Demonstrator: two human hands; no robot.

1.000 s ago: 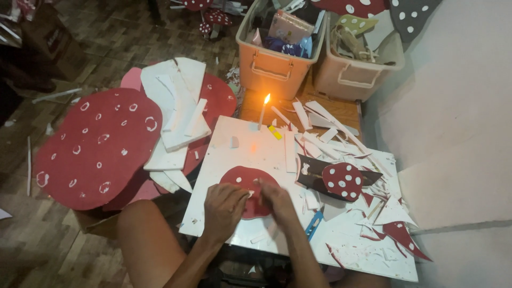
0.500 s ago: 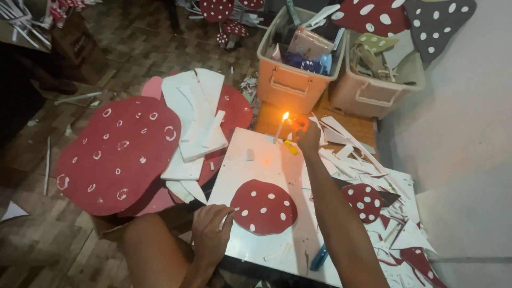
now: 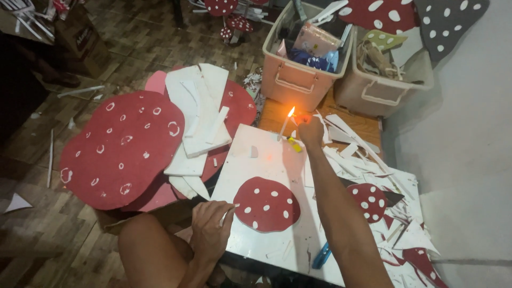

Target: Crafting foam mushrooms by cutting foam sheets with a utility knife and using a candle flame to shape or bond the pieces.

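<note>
Down on the floor at about 9 o'clock there's a huge red mushroom-cap cutout (image 3: 121, 149) with white rings on it, with white foam offcuts (image 3: 197, 120) stacked over its right edge. Up at 12 to 1 o'clock sit two plastic storage bins (image 3: 298, 85) stuffed with craft junk. Dead center is the white board (image 3: 266, 154) the person is working on, and on it lies a small red spotted cap (image 3: 266, 204), just right of the left hand. A pile of white scraps (image 3: 368, 160) and another little spotted piece (image 3: 369, 201) sit at 3 o'clock.

The left hand (image 3: 209, 226), at 6 o'clock, is curled closed around a thin white stick (image 3: 230, 210), fist resting at the board's near edge. The right hand (image 3: 311, 130) is stretched out to 12 o'clock, fingers bunched together right next to the lit candle (image 3: 285, 125); can't tell if it's pinching anything. A blue pen-like tool (image 3: 321, 257) lies by the forearm.
</note>
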